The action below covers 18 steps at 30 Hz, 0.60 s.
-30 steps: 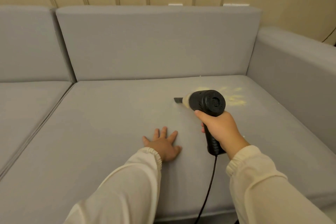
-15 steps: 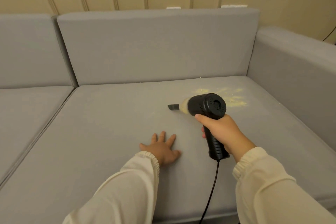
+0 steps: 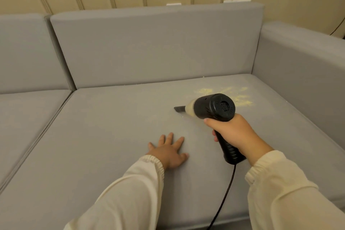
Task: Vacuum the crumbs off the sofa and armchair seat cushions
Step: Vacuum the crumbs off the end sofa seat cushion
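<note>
While the right hand (image 3: 236, 132) is wrapping its fingers around the black pistol-style handle of the handheld vacuum (image 3: 214, 107), the left hand (image 3: 169, 150) is lying flat with fingers spread, pressing on the grey seat cushion (image 3: 112, 136) in the lower middle of the frame. The vacuum is sitting right of centre, its narrow nozzle (image 3: 179, 108) pointing left and angling down at the fabric; I can't quite tell if the tip is actually touching. The clear-ish cup behind the nozzle is looking full of pale stuff.

The crumbs (image 3: 240, 97) are showing as a yellowish scatter just behind the vacuum body, toward the right, near the armrest (image 3: 298, 65). A few specks are also sitting along the seam under the back cushion (image 3: 155, 46). So my guess is the big patch is not yet done, and the nozzle is pointing away from it right now.

Handling-wise: the vacuum is looking small and hard-shelled, probably light enough for one hand, and the ribbed grip is the obvious place to hold it. The cord (image 3: 224, 198) is trailing off the bottom of the handle toward the lower edge of the frame, so it could be snagging on the sofa front. The cushion is soft, so the flat palm is probably keeping the fabric taut. Crumbs are loose and powdery, so they'll scatter easily if bumped.
</note>
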Each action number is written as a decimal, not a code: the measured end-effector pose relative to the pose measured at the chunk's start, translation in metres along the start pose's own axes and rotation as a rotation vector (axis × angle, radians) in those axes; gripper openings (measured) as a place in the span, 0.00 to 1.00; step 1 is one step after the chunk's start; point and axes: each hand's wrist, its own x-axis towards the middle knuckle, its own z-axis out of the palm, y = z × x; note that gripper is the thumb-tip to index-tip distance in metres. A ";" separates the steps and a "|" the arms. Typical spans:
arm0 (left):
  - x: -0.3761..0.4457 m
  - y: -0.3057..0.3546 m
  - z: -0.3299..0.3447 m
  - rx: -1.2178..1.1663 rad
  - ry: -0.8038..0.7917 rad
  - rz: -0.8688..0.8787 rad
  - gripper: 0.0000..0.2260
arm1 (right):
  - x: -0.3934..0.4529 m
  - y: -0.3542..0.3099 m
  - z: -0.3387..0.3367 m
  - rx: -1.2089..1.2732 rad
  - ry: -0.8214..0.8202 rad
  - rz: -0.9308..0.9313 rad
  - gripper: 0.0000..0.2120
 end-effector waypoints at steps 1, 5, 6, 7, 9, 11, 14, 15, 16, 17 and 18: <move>0.001 0.002 -0.001 0.002 0.001 0.008 0.34 | -0.004 -0.001 -0.006 -0.009 -0.020 0.004 0.08; 0.006 0.010 -0.001 0.019 0.006 0.042 0.33 | -0.017 0.005 -0.030 -0.041 -0.030 0.017 0.08; 0.007 0.012 -0.001 0.023 0.004 0.047 0.33 | -0.019 0.008 -0.034 -0.046 -0.033 0.023 0.09; 0.007 0.015 -0.001 0.026 0.004 0.053 0.33 | -0.021 0.010 -0.039 -0.046 -0.035 0.029 0.09; 0.008 0.019 -0.002 0.030 0.002 0.062 0.32 | -0.024 0.013 -0.044 -0.042 -0.045 0.034 0.09; 0.008 0.023 -0.002 0.036 0.004 0.067 0.32 | -0.028 0.016 -0.047 -0.051 -0.054 0.026 0.09; 0.008 0.027 -0.002 0.036 -0.002 0.066 0.32 | -0.033 0.019 -0.051 -0.080 -0.053 0.005 0.08; 0.008 0.029 -0.003 0.031 -0.002 0.066 0.32 | -0.035 0.019 -0.052 -0.088 -0.045 0.000 0.09; 0.008 0.032 -0.004 0.025 -0.003 0.062 0.32 | -0.036 0.020 -0.053 -0.095 -0.039 -0.006 0.09; 0.008 0.034 -0.005 0.017 -0.005 0.060 0.32 | -0.038 0.021 -0.054 -0.103 -0.033 -0.009 0.09; 0.008 0.037 -0.006 0.009 -0.008 0.058 0.32 | -0.039 0.023 -0.055 -0.108 -0.025 -0.009 0.09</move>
